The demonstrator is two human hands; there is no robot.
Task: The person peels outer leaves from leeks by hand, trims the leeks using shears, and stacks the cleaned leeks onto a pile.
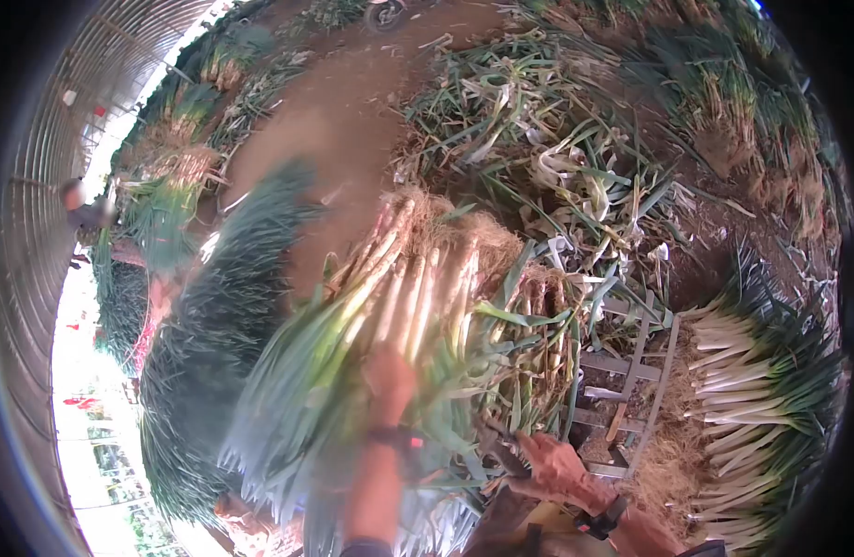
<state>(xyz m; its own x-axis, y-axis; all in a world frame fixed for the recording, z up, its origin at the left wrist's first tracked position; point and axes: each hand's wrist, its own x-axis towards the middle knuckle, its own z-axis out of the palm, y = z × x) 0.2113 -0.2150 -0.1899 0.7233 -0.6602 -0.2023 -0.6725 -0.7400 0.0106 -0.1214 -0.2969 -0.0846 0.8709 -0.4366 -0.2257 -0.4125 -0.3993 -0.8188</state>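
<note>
My left hand [390,379], blurred by motion, is over the pale stalks of a large bundle of green onions [404,297]; its fingers cannot be made out. The bundle's roots point up and away, and its green leaves spread down to the left. Lower and to the right, my right hand [554,469] has its fingers closed around something dark [503,447] that is too unclear to name. It is beside more onion stalks [534,353] with drier brown leaves.
Trimmed white onions [743,408] lie stacked at the right, beside a metal frame [657,395]. A dark green leafy pile [222,343] is on the left. Loose leaves [575,176] cover the ground beyond the bundle. Another person [85,212] is at the far left.
</note>
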